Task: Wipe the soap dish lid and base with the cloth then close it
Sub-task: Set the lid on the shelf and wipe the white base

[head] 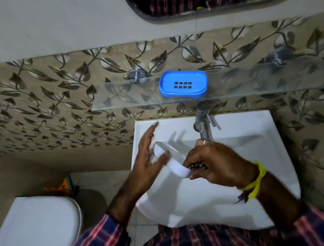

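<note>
The blue soap dish base (pixel 183 84), with drain slots in its floor, sits open on the glass shelf (pixel 124 100) above the sink. Over the basin, my right hand (pixel 218 165) is shut on the right end of the white lid (pixel 173 164). A dark speckled cloth (pixel 198 166) is bunched under the fingers of that hand. My left hand (pixel 148 157) is to the left of the lid with its fingers spread and motion-blurred. Its thumb lies against the lid's left part. Much of the cloth is hidden inside my right hand.
A white sink (pixel 229 197) lies below my hands, with a chrome tap (pixel 203 120) at its back just under the shelf edge. A white toilet cistern (pixel 40 222) stands at lower left. A mirror (pixel 187 3) hangs above on the leaf-patterned tiled wall.
</note>
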Demonstrator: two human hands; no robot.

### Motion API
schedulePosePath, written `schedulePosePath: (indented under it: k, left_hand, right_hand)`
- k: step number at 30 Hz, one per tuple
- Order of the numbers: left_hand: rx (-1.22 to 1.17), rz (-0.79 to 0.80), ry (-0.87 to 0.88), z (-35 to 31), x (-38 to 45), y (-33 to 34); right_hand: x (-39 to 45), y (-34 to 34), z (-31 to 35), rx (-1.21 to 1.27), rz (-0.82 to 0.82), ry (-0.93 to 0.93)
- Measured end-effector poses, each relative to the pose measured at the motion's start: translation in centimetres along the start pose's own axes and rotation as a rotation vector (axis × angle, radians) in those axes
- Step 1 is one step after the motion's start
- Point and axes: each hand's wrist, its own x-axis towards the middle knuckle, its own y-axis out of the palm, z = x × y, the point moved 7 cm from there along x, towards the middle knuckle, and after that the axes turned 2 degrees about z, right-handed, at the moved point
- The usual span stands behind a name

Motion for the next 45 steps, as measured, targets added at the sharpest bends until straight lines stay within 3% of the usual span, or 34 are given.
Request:
schedulePosePath:
  k: [2,4,6,8,11,14,17,20,22,24,28,30,33,38,42,45]
  left_hand:
    - [0.531,0.178,0.239,-1.0,0.0,0.3]
    - [0.731,0.26,0.277,-1.2,0.2,1.1]
    - [0.758,0.169,0.177,-1.4,0.8,1.4]
    - [0.739,0.021,0.028,-1.5,1.0,1.2]
    - [0.401,-0.078,-0.165,-0.5,0.5,2.1]
    - [0.228,-0.12,-0.21,-0.9,0.2,2.8]
    - [0.326,-0.141,-0.176,-0.9,0.0,2.2]
    - [0.307,-0.173,-0.125,-1.2,-0.7,2.0]
    - [0.309,-0.2,-0.112,-1.4,-1.1,2.0]
    - [0.336,-0.228,-0.098,-1.7,-1.2,1.8]
    - [0.448,-0.216,-0.143,-0.9,-2.1,1.7]
    - [0.423,-0.216,-0.156,-0.4,-3.0,1.6]
    - [0.341,-0.225,-0.156,-0.1,-3.8,1.2]
    - [0.18,-0.253,-0.175,0.0,-4.8,0.6]
    - [0.13,-0.327,-0.196,0.6,-5.8,-0.4]
    - [0.059,-0.324,-0.204,1.0,-6.2,-0.3]
  right_hand:
    - [0.1,-1.3,-0.7,0.097,0.112,-0.029]
    - [0.5,-2.6,-1.5,0.147,0.17,-0.035]
    - [1.1,-4.0,-2.6,0.181,0.102,-0.019]
    - [1.5,-5.5,-3.6,0.277,-0.13,0.022]
    - [0.7,-5.9,-3.5,0.333,-0.641,0.098]
    - [0.2,-3.2,-0.9,0.159,-0.796,0.061]
    - [-0.6,-1.2,1.6,-0.022,-0.792,-0.042]
    - [-0.9,0.5,4.4,-0.271,-0.662,-0.207]
    - [-0.7,0.7,4.6,-0.296,-0.617,-0.21]
    - [-0.1,0.5,4.3,-0.219,-0.606,-0.158]
    - [1.5,-0.3,1.9,0.171,-0.622,0.059]
    - [1.5,-0.1,2.3,0.144,-0.58,0.028]
    - [0.5,1.2,4.9,-0.109,-0.482,-0.179]
    - [1.8,0.5,1.4,0.332,-0.536,0.019]
    - [1.8,1.5,4.8,0.115,-0.515,-0.151]
    - [2.3,1.9,2.9,0.394,-0.49,-0.068]
